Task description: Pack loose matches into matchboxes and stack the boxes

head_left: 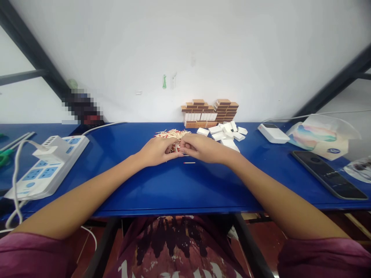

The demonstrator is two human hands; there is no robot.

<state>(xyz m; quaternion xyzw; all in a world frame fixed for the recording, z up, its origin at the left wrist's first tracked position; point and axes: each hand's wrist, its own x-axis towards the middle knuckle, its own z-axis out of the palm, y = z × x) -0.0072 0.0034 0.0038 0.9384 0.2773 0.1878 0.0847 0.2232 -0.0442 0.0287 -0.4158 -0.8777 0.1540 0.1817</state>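
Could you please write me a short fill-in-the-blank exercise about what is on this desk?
1. Both hands, left hand and right hand, meet over a table coloured ____.
2. One loose matchstick lies just ____ the hands, toward the person.
3. The dark phone lies at the table's ____ end.

Missing words: blue; in front of; right

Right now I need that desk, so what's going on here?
A person has both hands together over a pile of matches on the blue table. The left hand and right hand pinch a few matches between them. One match lies loose nearby. White trays sit beside the pile, and stacked matchboxes line the wall.
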